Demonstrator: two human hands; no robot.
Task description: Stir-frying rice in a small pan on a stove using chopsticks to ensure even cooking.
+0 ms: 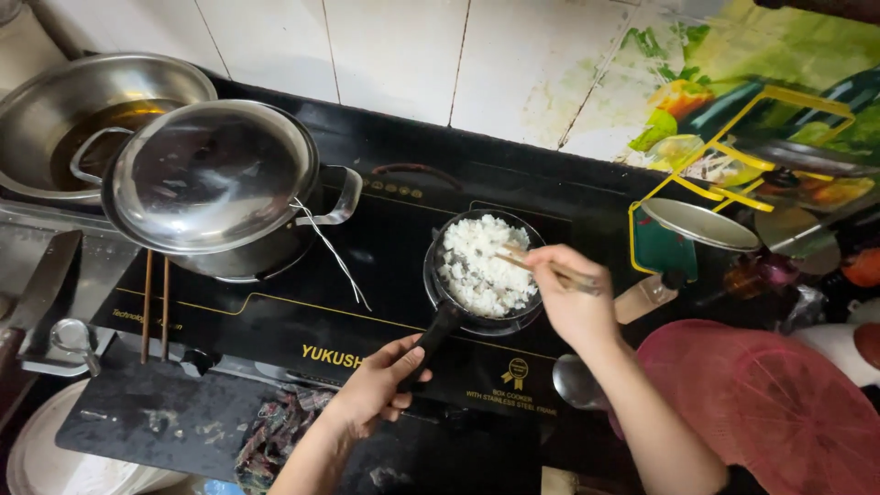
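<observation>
Your left hand (378, 383) grips the black pan's handle (433, 337); your right hand (573, 302) pinches chopsticks (541, 266) in the white rice (481, 266).

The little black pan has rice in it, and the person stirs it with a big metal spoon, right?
Not quite. The head view shows the right hand stirring the rice in the little black pan with chopsticks, not a spoon. The left hand grips the pan's handle.

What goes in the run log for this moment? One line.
left hand: grips pan handle | right hand: chopsticks in rice | pan: on stove
</observation>
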